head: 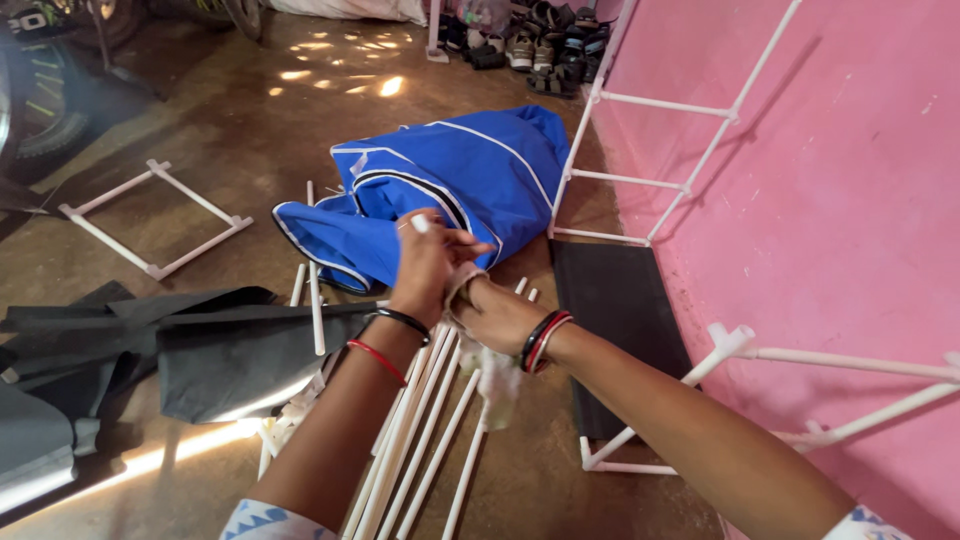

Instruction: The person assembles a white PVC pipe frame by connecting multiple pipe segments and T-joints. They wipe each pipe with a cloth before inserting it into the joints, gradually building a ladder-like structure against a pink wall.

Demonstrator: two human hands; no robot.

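Note:
My left hand grips the upper end of a white tube, its tip showing above my fingers. My right hand is closed on a pale cloth pressed against the same tube just below my left hand. Both wrists carry black and red bangles. Under my arms lies a bundle of several white tubes on the brown floor.
A blue fabric cover lies crumpled ahead. Black fabric sheets lie left, a black panel right. A white tube frame leans on the pink wall; another frame lies on the floor. Shoes sit at the back.

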